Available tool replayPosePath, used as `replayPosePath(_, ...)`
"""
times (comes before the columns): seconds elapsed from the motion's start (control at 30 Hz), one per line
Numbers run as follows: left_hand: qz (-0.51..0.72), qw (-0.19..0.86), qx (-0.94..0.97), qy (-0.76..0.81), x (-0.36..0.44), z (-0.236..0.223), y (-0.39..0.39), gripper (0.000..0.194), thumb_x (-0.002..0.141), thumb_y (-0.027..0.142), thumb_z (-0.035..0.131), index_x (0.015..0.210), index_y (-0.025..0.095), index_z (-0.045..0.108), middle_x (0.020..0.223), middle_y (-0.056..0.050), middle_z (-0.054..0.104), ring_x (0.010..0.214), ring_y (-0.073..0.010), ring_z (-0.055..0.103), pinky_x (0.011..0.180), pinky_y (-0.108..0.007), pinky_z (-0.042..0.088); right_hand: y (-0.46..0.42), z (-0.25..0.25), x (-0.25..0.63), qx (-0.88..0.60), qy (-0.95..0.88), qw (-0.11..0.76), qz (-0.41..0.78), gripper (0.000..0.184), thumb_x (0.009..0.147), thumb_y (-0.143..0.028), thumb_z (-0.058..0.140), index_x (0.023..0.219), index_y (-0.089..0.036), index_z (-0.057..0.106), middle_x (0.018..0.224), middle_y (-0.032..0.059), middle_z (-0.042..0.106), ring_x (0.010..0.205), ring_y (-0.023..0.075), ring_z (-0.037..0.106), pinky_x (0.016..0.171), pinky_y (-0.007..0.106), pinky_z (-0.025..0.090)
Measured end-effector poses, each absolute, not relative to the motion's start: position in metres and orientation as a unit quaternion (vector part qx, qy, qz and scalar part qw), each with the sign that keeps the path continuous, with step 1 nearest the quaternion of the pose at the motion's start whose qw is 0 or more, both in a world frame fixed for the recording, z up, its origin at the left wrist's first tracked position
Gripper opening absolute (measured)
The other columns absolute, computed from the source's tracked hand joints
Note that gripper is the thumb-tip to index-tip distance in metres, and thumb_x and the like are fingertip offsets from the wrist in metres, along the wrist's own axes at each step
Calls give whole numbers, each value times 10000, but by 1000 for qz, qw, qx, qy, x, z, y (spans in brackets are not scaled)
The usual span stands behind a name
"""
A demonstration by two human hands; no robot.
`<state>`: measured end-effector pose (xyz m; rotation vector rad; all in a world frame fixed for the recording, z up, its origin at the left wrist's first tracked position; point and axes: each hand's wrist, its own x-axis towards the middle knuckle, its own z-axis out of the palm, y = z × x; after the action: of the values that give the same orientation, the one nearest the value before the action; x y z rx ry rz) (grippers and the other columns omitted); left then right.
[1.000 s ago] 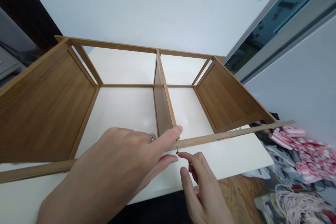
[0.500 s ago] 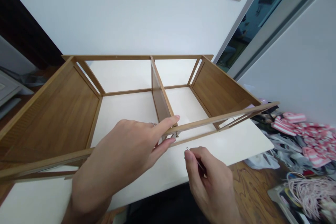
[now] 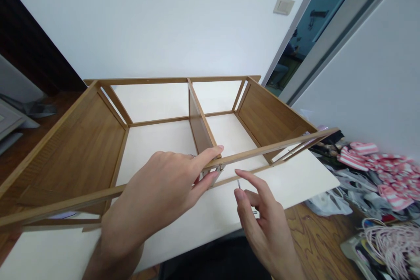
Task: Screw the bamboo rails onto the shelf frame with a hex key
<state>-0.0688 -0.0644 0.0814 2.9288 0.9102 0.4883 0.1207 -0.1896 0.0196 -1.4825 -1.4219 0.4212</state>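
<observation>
A brown wooden shelf frame (image 3: 82, 148) lies on a white tabletop (image 3: 288, 183), with a middle divider (image 3: 198, 124) and two side panels. My left hand (image 3: 164, 192) pinches the thin front rail (image 3: 269, 146) where it meets the divider, index finger on top and thumb below. A small metal screw (image 3: 222, 168) sits in the rail just right of my fingertips. My right hand (image 3: 259, 218) hovers below and right of that joint, holding a thin metal tool (image 3: 239, 184) between thumb and fingers, index finger stretched out.
A pile of pink-striped fabric (image 3: 370, 157) and pink cord (image 3: 390, 236) lies on the wooden floor (image 3: 315, 240) at the right. A white wall with a switch plate (image 3: 284, 5) is behind; a doorway (image 3: 295, 48) opens at the upper right.
The front rail has been raised to the top of the divider. My right hand left the screw, drew back, and now comes up again with the thin tool.
</observation>
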Motion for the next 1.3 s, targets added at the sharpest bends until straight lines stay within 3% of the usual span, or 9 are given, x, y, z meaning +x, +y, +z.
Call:
replayPosePath(0.07, 154, 20, 942, 297, -68, 82, -65, 425, 1076, 369, 571, 1494, 294, 548, 758, 78, 795, 655, -277, 790, 565, -360, 455, -193, 12, 124, -615, -578, 515, 148, 156, 1075, -259, 588, 1189, -219, 686, 537, -97, 571, 420, 76, 534, 409, 156, 412)
replayPosePath(0.17, 155, 20, 941, 299, -68, 81, -65, 435, 1065, 369, 596, 1492, 303, 548, 751, 81, 792, 646, -269, 786, 562, -349, 446, -199, 2, 129, -587, -599, 531, 118, 26, 1024, -232, 688, 1028, -246, 710, 719, -29, 768, 589, 109, 731, 493, 144, 533)
replayPosePath(0.23, 164, 20, 940, 297, -68, 80, -65, 439, 1059, 366, 607, 1490, 308, 545, 746, 89, 788, 641, -264, 785, 560, -348, 444, -202, -2, 132, -562, -615, 539, 120, 143, 1020, -217, 695, 1151, -274, 700, 963, 9, 847, 718, 130, 797, 515, 144, 567)
replayPosePath(0.33, 173, 20, 942, 287, -68, 79, -65, 439, 1065, 370, 605, 1494, 309, 536, 742, 98, 781, 642, -261, 787, 558, -354, 451, -203, -1, 136, -545, -638, 524, 144, 322, 1065, -170, 593, 1352, -312, 619, 1199, 31, 826, 769, 113, 803, 617, 162, 621)
replayPosePath(0.43, 179, 1, 944, 277, -69, 76, -64, 428, 1085, 398, 579, 1499, 306, 530, 718, 87, 771, 593, -260, 771, 527, -356, 432, -199, 7, 138, -532, -675, 493, 133, 313, 1077, -139, 532, 1324, -291, 651, 1027, 18, 813, 766, 115, 765, 730, 214, 644)
replayPosePath(0.53, 180, -24, 945, 273, -71, 74, -60, 408, 1114, 435, 517, 1501, 308, 525, 730, 59, 785, 543, -255, 749, 485, -349, 391, -191, 16, 137, -530, -694, 483, 63, 235, 1051, -134, 571, 1164, -257, 735, 846, 15, 666, 746, 132, 685, 669, 227, 609)
replayPosePath(0.7, 172, -35, 948, 264, -72, 72, -57, 428, 1137, 484, 442, 1523, 308, 501, 837, 10, 831, 575, -251, 763, 482, -338, 367, -177, 19, 127, -522, -696, 491, 44, 195, 1040, -91, 588, 1153, -222, 679, 974, 35, 722, 882, 126, 731, 816, 214, 620)
replayPosePath(0.87, 171, -43, 945, 274, -70, 72, -60, 417, 1136, 482, 450, 1509, 307, 519, 826, 5, 831, 568, -255, 759, 494, -341, 351, -174, 12, 119, -569, -641, 512, 47, 229, 1045, -148, 628, 1252, -244, 614, 926, -22, 755, 731, 93, 748, 740, 167, 624)
replayPosePath(1.3, 174, -50, 947, 266, -73, 70, -58, 429, 1139, 451, 463, 1529, 292, 544, 820, -9, 829, 561, -232, 749, 500, -340, 345, -169, 20, 103, -552, -669, 486, -111, 154, 999, -49, 665, 1084, -177, 666, 905, 16, 802, 779, 105, 776, 822, 175, 609)
